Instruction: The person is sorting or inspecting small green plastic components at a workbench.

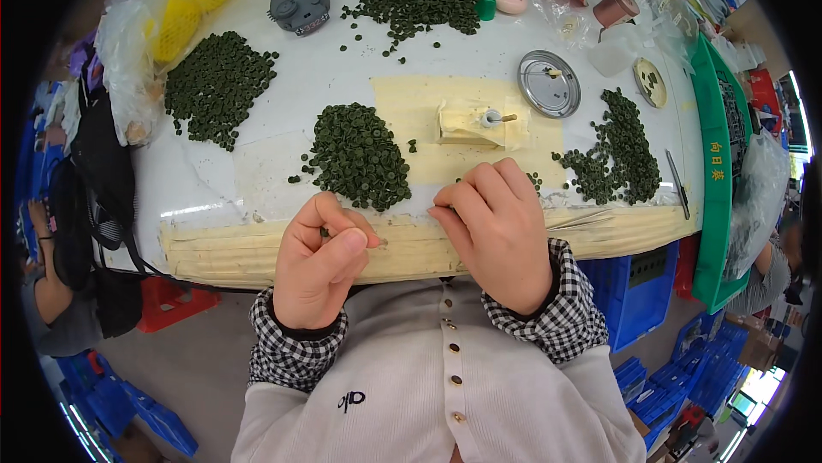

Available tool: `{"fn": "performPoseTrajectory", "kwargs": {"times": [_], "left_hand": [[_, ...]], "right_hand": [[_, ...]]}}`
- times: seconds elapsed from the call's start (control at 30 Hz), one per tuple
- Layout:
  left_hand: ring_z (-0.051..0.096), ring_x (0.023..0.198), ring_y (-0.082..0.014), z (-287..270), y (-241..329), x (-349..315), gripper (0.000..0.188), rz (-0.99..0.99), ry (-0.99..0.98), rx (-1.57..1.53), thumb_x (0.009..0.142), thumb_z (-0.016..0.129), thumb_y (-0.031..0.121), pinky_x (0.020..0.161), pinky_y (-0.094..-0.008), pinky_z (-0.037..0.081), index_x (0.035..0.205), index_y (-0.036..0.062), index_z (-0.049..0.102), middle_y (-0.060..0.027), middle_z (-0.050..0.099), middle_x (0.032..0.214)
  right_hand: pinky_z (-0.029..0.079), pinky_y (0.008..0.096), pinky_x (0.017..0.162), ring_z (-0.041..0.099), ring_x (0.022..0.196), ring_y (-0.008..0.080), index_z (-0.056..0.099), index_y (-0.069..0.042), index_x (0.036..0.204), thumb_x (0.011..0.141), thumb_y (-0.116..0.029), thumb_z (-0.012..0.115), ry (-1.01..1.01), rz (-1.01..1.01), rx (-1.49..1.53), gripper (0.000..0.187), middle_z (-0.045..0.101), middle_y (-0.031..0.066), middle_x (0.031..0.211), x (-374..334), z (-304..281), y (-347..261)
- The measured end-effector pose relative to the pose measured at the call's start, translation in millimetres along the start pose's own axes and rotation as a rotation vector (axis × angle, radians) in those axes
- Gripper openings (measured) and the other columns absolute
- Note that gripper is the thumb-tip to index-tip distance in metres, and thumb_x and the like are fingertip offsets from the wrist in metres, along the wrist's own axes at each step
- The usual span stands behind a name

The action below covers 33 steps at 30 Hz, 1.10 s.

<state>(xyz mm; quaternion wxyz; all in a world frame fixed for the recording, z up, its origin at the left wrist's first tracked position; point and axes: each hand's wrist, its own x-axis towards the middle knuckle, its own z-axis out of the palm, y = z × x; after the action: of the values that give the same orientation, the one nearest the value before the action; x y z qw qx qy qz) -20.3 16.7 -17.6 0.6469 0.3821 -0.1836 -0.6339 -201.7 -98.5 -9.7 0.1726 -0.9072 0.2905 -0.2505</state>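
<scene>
My left hand (pixel 321 262) is closed at the table's front edge. A small dark green round piece (pixel 324 232) shows between its curled fingers. My right hand (pixel 503 236) is closed too, thumb and fingertips pinched together; what they hold is mostly hidden. Just beyond both hands lies a heap of small dark green wheel-like pieces (pixel 360 155). To its right, a beige taped block (pixel 458 129) carries a small pot (pixel 491 118) with a thin stick in it. A smaller scattered heap of green pieces (pixel 612 159) lies right of my right hand.
More green pieces are heaped at the left (pixel 218 90) and back (pixel 415 5). A grey model tank turret (pixel 298 5), a round metal lid (pixel 549 95) and a slim metal tool (pixel 678 185) lie around. A green tray (pixel 712 206) borders the right edge; plastic bags (pixel 128 60) crowd the left.
</scene>
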Motion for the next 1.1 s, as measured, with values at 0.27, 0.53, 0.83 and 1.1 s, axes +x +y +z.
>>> {"fn": "performPoseTrajectory", "kwargs": {"times": [0.27,0.53,0.83,1.1], "left_hand": [[0.030,0.051,-0.0011,-5.4,-3.6,-0.7,0.009,0.045,0.000,-0.039,0.095,0.055,0.012,0.049,-0.0166,0.027,0.103,0.0072,0.053,-0.0037,0.060,0.091],[0.032,0.052,-0.0012,1.3,-1.5,-0.3,0.015,-0.011,0.057,-0.006,0.094,0.054,0.008,0.050,-0.0168,0.029,0.108,0.0035,0.056,-0.0081,0.066,0.098],[0.032,0.052,-0.0011,2.2,-4.4,0.3,0.014,-0.016,0.073,-0.114,0.092,0.058,0.002,0.049,-0.0173,0.029,0.105,0.0004,0.059,-0.0100,0.067,0.089],[0.032,0.053,-0.0004,9.6,-7.6,-0.6,0.014,-0.059,0.062,-0.092,0.091,0.059,0.001,0.050,-0.0172,0.028,0.104,0.0004,0.059,-0.0045,0.064,0.081]], "right_hand": [[0.040,0.0338,0.072,0.046,0.079,0.0242,0.056,-0.006,0.082,0.073,-0.012,0.068,-0.087,-0.009,-0.098,0.017,0.046,0.0074,0.080,-3.2,5.1,1.4],[0.041,0.0344,0.072,0.046,0.078,0.0242,0.056,-0.004,0.082,0.076,-0.011,0.065,-0.069,-0.033,-0.178,0.013,0.045,0.0081,0.079,-5.0,9.2,-3.2],[0.041,0.0337,0.069,0.051,0.076,0.0219,0.062,-0.008,0.082,0.069,-0.009,0.073,0.036,-0.053,-0.047,0.017,0.053,0.0025,0.078,-10.5,-18.5,10.0],[0.041,0.0340,0.070,0.050,0.079,0.0218,0.063,-0.009,0.083,0.069,-0.011,0.072,0.006,-0.096,-0.036,0.017,0.052,0.0025,0.080,-6.6,-4.9,4.9]]}}
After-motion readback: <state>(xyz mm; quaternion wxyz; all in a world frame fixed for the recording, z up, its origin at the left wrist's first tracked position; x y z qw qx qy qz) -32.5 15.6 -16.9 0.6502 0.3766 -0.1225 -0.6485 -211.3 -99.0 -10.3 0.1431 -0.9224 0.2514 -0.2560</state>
